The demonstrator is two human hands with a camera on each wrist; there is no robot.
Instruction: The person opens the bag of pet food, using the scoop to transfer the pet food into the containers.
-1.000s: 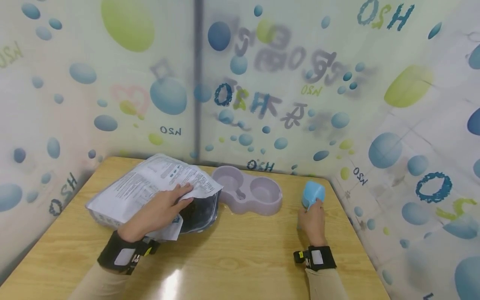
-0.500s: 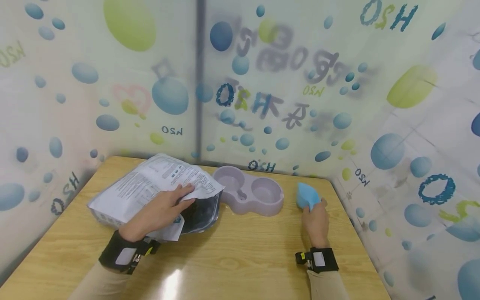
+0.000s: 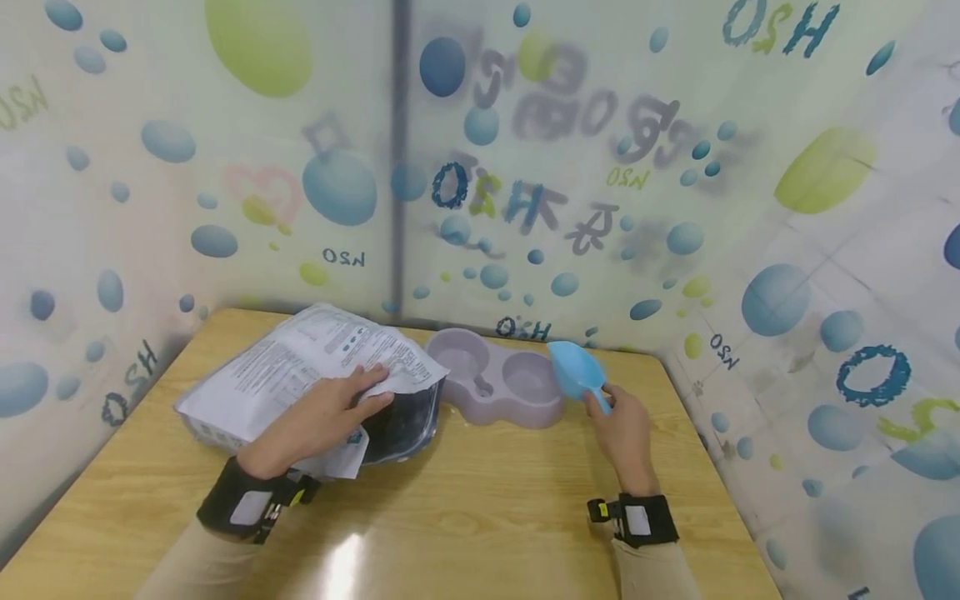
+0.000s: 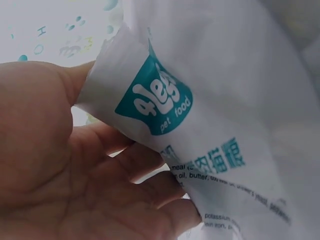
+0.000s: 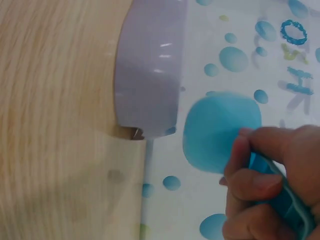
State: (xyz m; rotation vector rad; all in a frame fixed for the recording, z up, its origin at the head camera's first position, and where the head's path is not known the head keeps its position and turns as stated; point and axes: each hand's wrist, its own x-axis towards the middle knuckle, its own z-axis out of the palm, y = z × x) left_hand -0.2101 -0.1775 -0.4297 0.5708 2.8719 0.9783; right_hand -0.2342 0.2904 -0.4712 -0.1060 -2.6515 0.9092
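On the left of the table lies a white pet food bag (image 3: 277, 379), its torn mouth facing right with a dark inside showing. My left hand (image 3: 318, 421) is at that mouth, gripping the top flap between thumb and fingers. In the left wrist view the bag's teal printed label (image 4: 155, 102) hangs in front of the fingertips, which are partly hidden. My right hand (image 3: 624, 429) holds a light blue scoop (image 3: 576, 369) by its handle, raised beside a mauve double pet bowl (image 3: 517, 406). The right wrist view shows fingers and thumb curled round the scoop handle.
The double bowl stands at the back middle of the wooden table (image 3: 457, 517), close to the bag's mouth. Walls with a bubble-patterned covering (image 3: 487, 125) close in the back and both sides.
My right hand has turned and swung the scoop left from the table's right side, so it now reaches the bowl's right edge in the head view. The left hand stays on the bag.
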